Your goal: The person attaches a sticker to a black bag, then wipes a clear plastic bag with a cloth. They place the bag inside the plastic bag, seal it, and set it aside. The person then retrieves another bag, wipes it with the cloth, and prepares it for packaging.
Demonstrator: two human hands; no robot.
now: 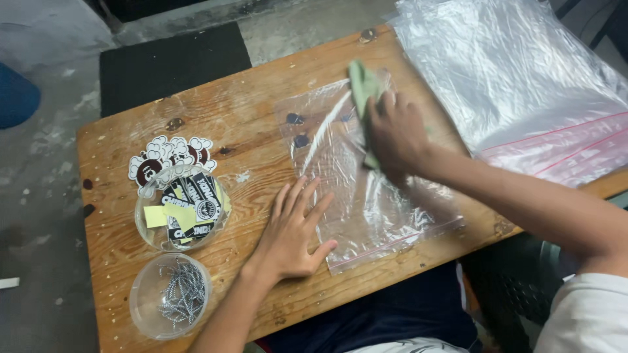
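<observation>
Clear zip-top plastic bag (366,189) lying flat at the middle of the worn wooden table (261,117), pinned at its near left corner by the left hand (291,235), fingers spread open and flat. Wiped at its far edge by the right hand (396,134), fingers closed on a green cloth (362,84). Best done with firm, flat pressure, keeping the film smooth; left of the bag, two clear round tubs, one of stickers (182,208), one of metal clips (171,295).
</observation>
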